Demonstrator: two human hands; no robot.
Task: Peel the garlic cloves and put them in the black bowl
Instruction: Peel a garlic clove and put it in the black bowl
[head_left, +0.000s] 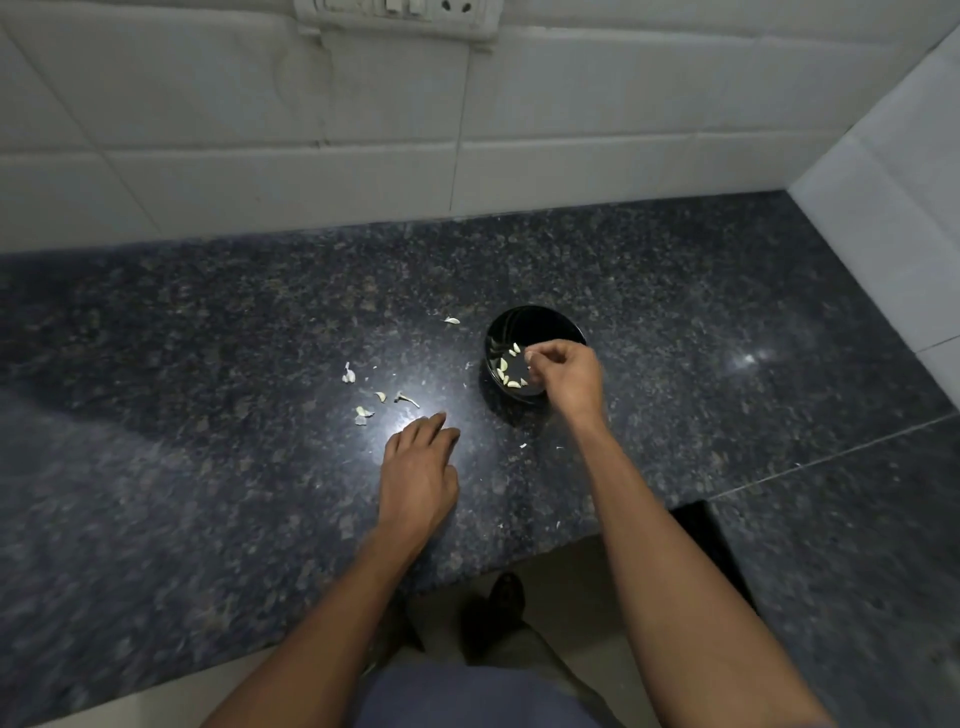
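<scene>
1. Presumably for short transfers, the black bowl (535, 317) is kept just beyond the working hands; peeled garlic cloves (503, 366) lie inside it.
2. Over the bowl's near rim, the right hand (563, 376) is held with curled fingers; whether a clove is pinched cannot be told.
3. Left of the bowl, the left hand (418, 475) rests flat, fingers extended, near scattered garlic skins (363, 413).

Dark speckled granite counter (208, 364), white tiled walls (260, 104), wall socket (400, 15)

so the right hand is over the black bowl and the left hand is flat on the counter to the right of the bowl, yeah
Not quite. In the head view the left hand rests on the counter to the left of the black bowl, near the scattered garlic bits, not to its right. The right hand is indeed over the bowl, fingers curled above the cloves inside.
</scene>
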